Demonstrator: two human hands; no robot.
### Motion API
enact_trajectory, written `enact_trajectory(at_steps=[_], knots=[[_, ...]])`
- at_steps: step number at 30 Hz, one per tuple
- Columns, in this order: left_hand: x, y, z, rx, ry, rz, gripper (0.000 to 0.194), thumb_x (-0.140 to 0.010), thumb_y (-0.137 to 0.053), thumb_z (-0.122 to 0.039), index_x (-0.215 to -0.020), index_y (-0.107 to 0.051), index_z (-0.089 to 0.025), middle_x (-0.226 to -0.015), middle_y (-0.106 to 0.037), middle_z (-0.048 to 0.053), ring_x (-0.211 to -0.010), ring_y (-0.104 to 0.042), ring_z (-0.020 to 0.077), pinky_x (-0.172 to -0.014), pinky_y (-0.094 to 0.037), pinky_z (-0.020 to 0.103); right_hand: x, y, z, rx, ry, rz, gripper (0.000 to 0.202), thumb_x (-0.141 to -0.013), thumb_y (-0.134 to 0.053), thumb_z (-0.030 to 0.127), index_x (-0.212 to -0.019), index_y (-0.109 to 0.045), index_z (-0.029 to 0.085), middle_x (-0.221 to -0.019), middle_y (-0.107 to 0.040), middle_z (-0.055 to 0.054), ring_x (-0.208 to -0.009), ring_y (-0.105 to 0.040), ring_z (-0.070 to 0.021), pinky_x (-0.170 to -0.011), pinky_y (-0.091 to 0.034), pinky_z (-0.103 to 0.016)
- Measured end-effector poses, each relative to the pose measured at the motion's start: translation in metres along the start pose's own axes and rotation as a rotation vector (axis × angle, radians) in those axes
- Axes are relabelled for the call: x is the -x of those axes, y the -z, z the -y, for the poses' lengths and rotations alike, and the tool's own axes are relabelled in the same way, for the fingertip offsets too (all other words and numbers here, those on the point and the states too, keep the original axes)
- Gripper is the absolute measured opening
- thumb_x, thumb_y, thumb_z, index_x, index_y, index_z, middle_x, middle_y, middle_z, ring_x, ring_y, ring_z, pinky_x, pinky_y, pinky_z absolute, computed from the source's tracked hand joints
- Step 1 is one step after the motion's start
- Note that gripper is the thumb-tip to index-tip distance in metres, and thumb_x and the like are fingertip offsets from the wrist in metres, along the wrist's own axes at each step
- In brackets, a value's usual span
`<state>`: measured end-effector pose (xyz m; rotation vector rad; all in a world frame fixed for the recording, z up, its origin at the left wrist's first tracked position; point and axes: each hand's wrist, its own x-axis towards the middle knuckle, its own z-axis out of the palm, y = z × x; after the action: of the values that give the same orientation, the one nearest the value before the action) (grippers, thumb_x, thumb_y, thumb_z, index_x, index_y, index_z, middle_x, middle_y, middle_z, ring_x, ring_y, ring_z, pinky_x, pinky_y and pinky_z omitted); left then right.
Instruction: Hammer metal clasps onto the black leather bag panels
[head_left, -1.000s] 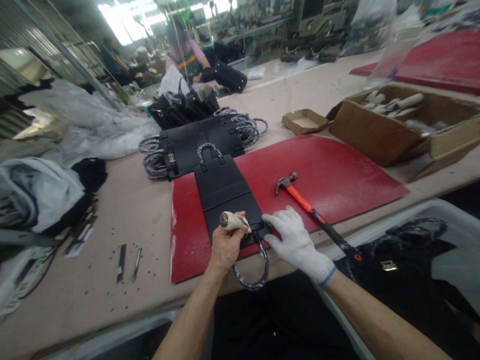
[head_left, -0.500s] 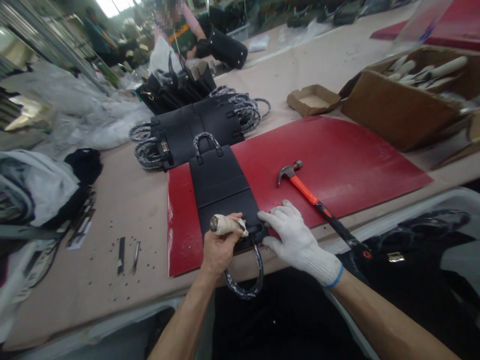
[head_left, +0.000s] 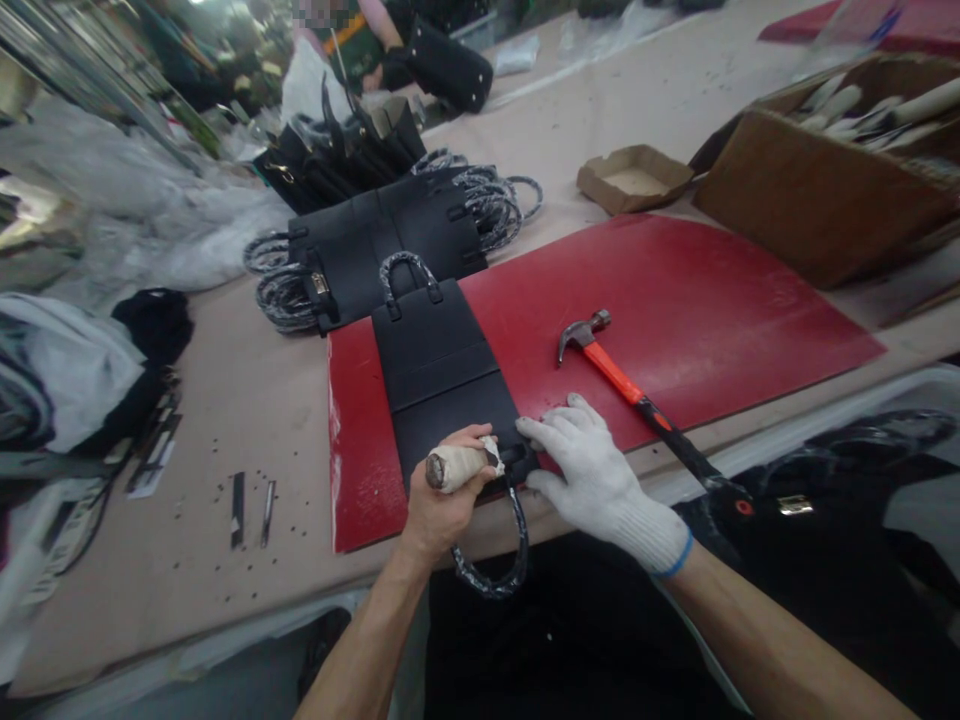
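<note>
My bare left hand (head_left: 442, 500) is closed around a tool wrapped in whitish tape (head_left: 459, 466), its dark blunt end facing up toward me. The tool's lower end is hidden by my fingers and lies close to a handle tab of a black bag panel (head_left: 442, 350). My right hand (head_left: 589, 470), in a white knit glove, rests with fingers stretched out at the panel's right edge, holding nothing. A plastic-wrapped loop handle (head_left: 491, 585) hangs from the panel over the table edge; another wrapped handle (head_left: 405, 265) stands at its far end.
Under the panel lies a red board (head_left: 675, 300), with a claw hammer (head_left: 615, 375) on it. Stacked bag panels (head_left: 390, 235) are behind. Cardboard boxes (head_left: 825, 195) stand at right. Left lie a small metal rod (head_left: 268, 513) and a black strip (head_left: 238, 510). Another person is across the table.
My view has tipped slightly, so the far things sit higher in the picture. The taped tool leans a little more toward me. My right hand stays by the panel.
</note>
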<state>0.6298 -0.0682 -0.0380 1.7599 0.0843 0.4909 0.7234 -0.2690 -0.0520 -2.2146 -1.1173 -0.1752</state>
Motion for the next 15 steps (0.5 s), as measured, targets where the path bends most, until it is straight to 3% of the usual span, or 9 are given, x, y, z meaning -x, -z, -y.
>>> enact_trajectory(at_steps=[15], knots=[[0.0001,-0.0005,0.0029,-0.074,-0.001,0.083,0.021,-0.086,-0.081,-0.021,-0.105,-0.072,-0.017,-0.125,-0.075,0.014,-0.113,-0.075,0.0254,-0.103,-0.061,0.041,-0.0009,0.0006,0.0011,-0.012,-0.014,0.003,0.05,-0.082,-0.075,0.02,-0.13,-0.065,0.016,-0.113,-0.07,-0.011,-0.109,-0.06,-0.0303,-0.121,-0.031,-0.063]])
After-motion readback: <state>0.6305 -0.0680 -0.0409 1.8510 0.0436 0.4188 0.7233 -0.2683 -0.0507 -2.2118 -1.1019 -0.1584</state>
